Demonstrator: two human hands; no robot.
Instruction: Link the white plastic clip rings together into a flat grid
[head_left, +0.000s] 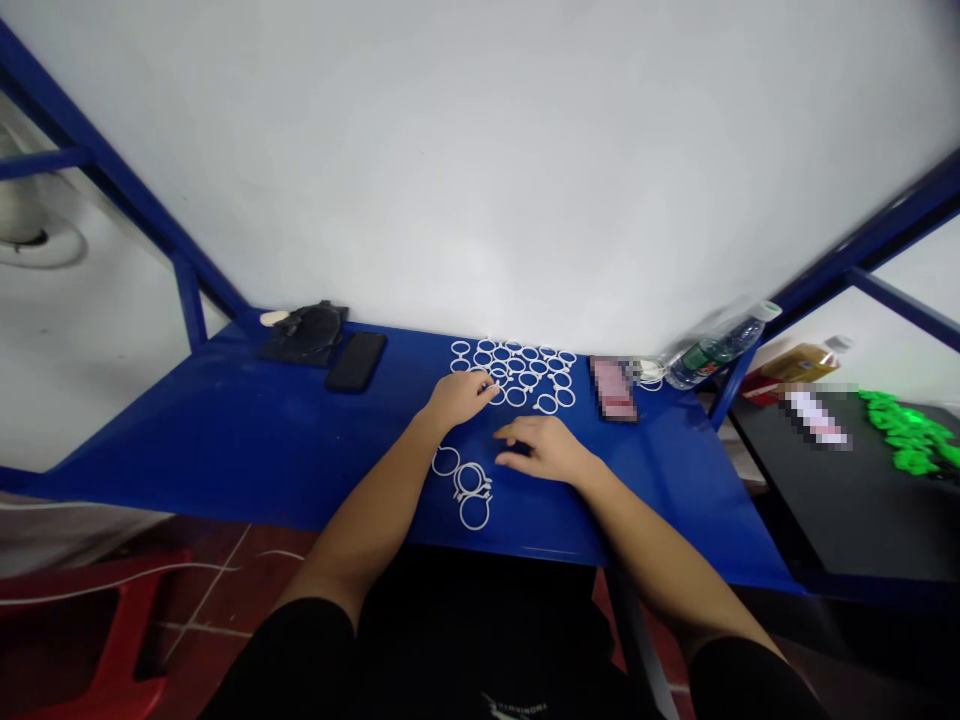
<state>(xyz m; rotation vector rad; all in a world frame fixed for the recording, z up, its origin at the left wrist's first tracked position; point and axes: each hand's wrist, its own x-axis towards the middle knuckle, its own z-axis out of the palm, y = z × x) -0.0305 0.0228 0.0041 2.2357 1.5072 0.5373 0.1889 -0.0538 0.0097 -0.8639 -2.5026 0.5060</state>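
Many thin white rings with small tabs lie in a cluster on the blue table, against the wall. My left hand [459, 398] is at the cluster's front edge, fingers pinched together at the rim of a white ring [497, 396]; part of that ring is hidden by the fingers. To its right and nearer me, my right hand [546, 448] hovers low over the table, palm down. Its fingers are curved and apart, with nothing between them. A few loose rings [474, 512] lie closer to me, some overlapping, beside my left forearm.
A black phone [357, 362] and a crumpled black bag [307, 333] lie left on the blue table [225, 440]. On the right are a pixelated phone [613, 388], a white cable [649, 374] and a water bottle [712, 352]. Green items [909, 432] sit on a black side table.
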